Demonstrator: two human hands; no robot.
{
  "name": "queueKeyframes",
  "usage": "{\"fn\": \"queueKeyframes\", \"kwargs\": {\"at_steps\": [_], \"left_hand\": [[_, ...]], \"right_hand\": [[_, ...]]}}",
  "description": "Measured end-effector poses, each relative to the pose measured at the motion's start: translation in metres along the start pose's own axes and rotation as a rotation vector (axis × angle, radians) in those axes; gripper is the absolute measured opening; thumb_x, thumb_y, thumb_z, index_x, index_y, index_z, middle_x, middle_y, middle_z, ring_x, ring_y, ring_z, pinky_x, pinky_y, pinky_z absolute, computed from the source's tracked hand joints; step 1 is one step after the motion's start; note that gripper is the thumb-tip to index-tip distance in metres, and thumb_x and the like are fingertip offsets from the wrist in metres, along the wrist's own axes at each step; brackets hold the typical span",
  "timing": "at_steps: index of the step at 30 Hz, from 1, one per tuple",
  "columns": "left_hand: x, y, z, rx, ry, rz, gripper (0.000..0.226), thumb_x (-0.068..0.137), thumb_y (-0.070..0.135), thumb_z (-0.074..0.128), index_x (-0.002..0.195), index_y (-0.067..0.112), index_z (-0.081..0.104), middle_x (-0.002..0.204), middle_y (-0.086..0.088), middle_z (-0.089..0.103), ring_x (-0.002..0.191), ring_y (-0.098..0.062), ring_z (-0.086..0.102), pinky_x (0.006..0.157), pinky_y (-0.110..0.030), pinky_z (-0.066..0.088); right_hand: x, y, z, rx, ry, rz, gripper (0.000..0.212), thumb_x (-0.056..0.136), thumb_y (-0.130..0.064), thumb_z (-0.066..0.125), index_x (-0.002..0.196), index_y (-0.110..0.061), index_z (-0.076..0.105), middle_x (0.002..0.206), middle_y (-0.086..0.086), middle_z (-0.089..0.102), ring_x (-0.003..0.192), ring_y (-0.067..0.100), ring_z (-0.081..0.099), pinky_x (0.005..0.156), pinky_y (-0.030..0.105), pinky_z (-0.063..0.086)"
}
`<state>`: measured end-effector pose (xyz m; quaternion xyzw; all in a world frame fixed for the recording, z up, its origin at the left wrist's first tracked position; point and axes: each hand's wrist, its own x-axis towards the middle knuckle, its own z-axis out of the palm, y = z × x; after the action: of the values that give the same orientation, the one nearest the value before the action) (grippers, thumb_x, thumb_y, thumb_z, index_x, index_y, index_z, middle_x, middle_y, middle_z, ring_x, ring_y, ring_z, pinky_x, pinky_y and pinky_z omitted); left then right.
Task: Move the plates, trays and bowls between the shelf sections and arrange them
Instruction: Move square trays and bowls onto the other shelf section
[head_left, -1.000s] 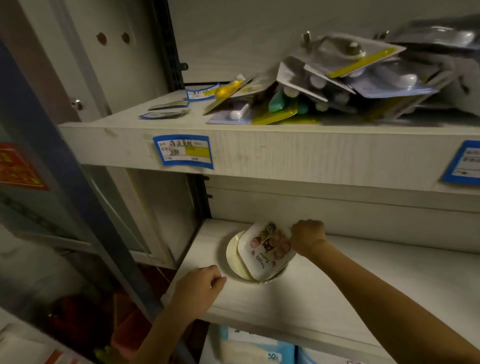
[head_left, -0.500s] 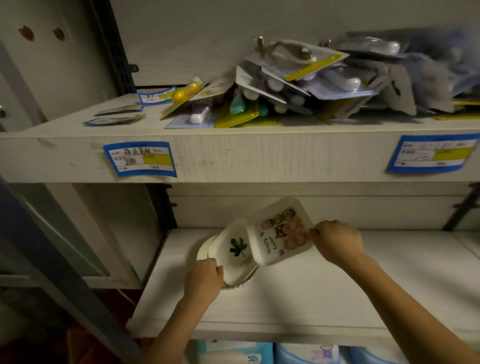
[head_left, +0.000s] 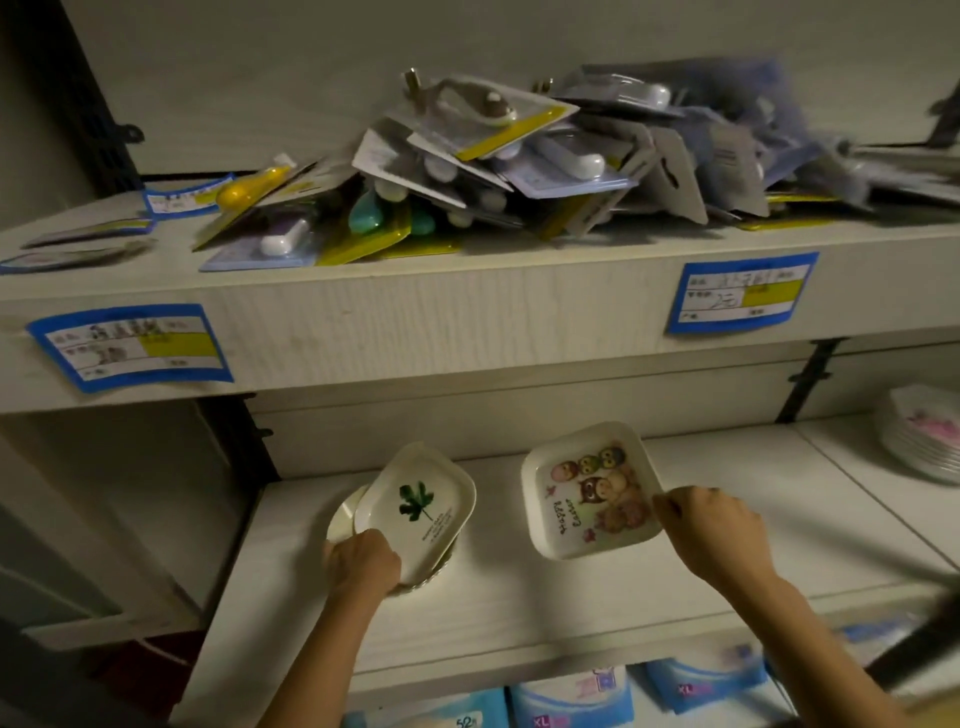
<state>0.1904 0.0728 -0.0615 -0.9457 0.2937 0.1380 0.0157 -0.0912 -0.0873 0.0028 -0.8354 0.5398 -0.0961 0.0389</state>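
A square white tray with cartoon owls (head_left: 592, 493) hangs tilted above the lower shelf (head_left: 545, 597), pinched at its right edge by my right hand (head_left: 711, 525). To its left a square tray with a green leaf print (head_left: 415, 512) tops a small stack that includes a round cream plate (head_left: 343, 517). My left hand (head_left: 361, 564) grips the near edge of the leaf tray. A stack of white plates with pink print (head_left: 919, 441) stands at the far right in the neighbouring shelf section.
The upper shelf (head_left: 415, 322) juts out overhead with a heap of blister-packed goods (head_left: 493, 171) and blue price labels (head_left: 130, 345). Blue packs (head_left: 571, 699) sit below the lower shelf. A black upright bracket (head_left: 810, 379) divides the sections.
My right hand has lifted the owl tray off the stack and carried it to the right. The leaf tray is now uncovered, with my left hand on its near edge.
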Motion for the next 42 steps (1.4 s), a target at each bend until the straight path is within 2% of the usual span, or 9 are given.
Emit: {"fn": "queueKeyframes", "kwargs": {"at_steps": [4, 8, 10, 13, 18, 22, 31, 36, 42], "left_hand": [[0.003, -0.001, -0.003, -0.026, -0.063, -0.029, 0.025, 0.092, 0.030, 0.043, 0.100, 0.014, 0.061, 0.107, -0.005, 0.067, 0.104, -0.021, 0.059, 0.088, -0.027, 0.036], [0.010, -0.008, -0.005, -0.173, -0.030, 0.005, 0.030, 0.092, 0.027, 0.041, 0.065, 0.015, 0.043, 0.085, -0.007, 0.056, 0.084, -0.021, 0.053, 0.079, -0.032, 0.039], [0.016, -0.011, -0.008, -0.309, -0.012, 0.017, 0.027, 0.093, 0.027, 0.039, 0.073, 0.011, 0.047, 0.085, -0.009, 0.056, 0.088, -0.026, 0.055, 0.081, -0.034, 0.041], [0.016, -0.012, -0.017, -0.409, 0.025, 0.050, 0.034, 0.095, 0.026, 0.035, 0.067, 0.010, 0.046, 0.074, -0.009, 0.052, 0.080, -0.026, 0.051, 0.077, -0.034, 0.038], [0.006, -0.005, -0.030, -0.361, 0.116, 0.110, 0.031, 0.095, 0.024, 0.032, 0.082, 0.006, 0.054, 0.085, -0.011, 0.051, 0.083, -0.024, 0.044, 0.094, -0.038, 0.034], [-0.012, 0.011, -0.035, -0.341, 0.173, 0.213, 0.034, 0.096, 0.023, 0.031, 0.073, 0.008, 0.052, 0.068, -0.005, 0.049, 0.073, -0.023, 0.044, 0.089, -0.037, 0.030], [-0.061, 0.095, -0.034, -0.435, 0.241, 0.479, 0.036, 0.095, 0.022, 0.035, 0.066, 0.012, 0.054, 0.072, -0.008, 0.056, 0.074, -0.024, 0.047, 0.088, -0.035, 0.029], [-0.104, 0.159, -0.022, -0.428, 0.220, 0.620, 0.038, 0.095, 0.017, 0.033, 0.058, 0.018, 0.042, 0.060, -0.002, 0.048, 0.072, -0.025, 0.047, 0.079, -0.028, 0.022], [-0.169, 0.239, 0.001, -0.436, 0.186, 0.728, 0.040, 0.095, 0.018, 0.033, 0.056, 0.018, 0.038, 0.057, 0.002, 0.044, 0.070, -0.024, 0.047, 0.079, -0.029, 0.026]], "right_hand": [[-0.009, 0.006, 0.000, 0.004, -0.014, 0.060, 0.036, 0.095, -0.034, 0.035, 0.091, -0.022, 0.068, 0.077, 0.001, 0.060, 0.065, 0.018, 0.054, 0.054, 0.026, 0.039], [-0.017, 0.009, 0.001, 0.016, -0.047, 0.110, 0.035, 0.095, -0.034, 0.035, 0.097, -0.021, 0.068, 0.078, 0.000, 0.063, 0.065, 0.014, 0.056, 0.055, 0.024, 0.045], [-0.022, 0.010, -0.001, 0.023, -0.065, 0.148, 0.033, 0.096, -0.033, 0.035, 0.097, -0.022, 0.066, 0.077, -0.001, 0.061, 0.061, 0.011, 0.052, 0.050, 0.021, 0.038], [-0.030, 0.013, -0.002, 0.073, -0.085, 0.200, 0.031, 0.096, -0.033, 0.036, 0.096, -0.021, 0.065, 0.080, 0.001, 0.064, 0.069, 0.015, 0.059, 0.063, 0.027, 0.051], [-0.044, 0.027, -0.005, 0.128, -0.065, 0.302, 0.034, 0.094, -0.035, 0.038, 0.086, -0.017, 0.066, 0.078, 0.003, 0.065, 0.071, 0.021, 0.062, 0.070, 0.038, 0.056], [-0.057, 0.046, -0.014, 0.202, -0.059, 0.331, 0.037, 0.095, -0.036, 0.039, 0.085, -0.015, 0.067, 0.079, 0.005, 0.067, 0.071, 0.023, 0.063, 0.070, 0.040, 0.056], [-0.097, 0.126, -0.039, 0.330, -0.078, 0.497, 0.040, 0.094, -0.038, 0.041, 0.077, -0.014, 0.068, 0.077, 0.007, 0.068, 0.073, 0.025, 0.062, 0.069, 0.036, 0.051], [-0.127, 0.193, -0.061, 0.357, -0.030, 0.517, 0.043, 0.095, -0.033, 0.043, 0.054, -0.023, 0.050, 0.056, -0.004, 0.054, 0.053, 0.011, 0.050, 0.048, 0.025, 0.036], [-0.157, 0.285, -0.077, 0.366, 0.025, 0.601, 0.048, 0.093, -0.030, 0.047, 0.047, -0.017, 0.047, 0.051, -0.001, 0.051, 0.054, 0.021, 0.050, 0.052, 0.032, 0.034]]}}
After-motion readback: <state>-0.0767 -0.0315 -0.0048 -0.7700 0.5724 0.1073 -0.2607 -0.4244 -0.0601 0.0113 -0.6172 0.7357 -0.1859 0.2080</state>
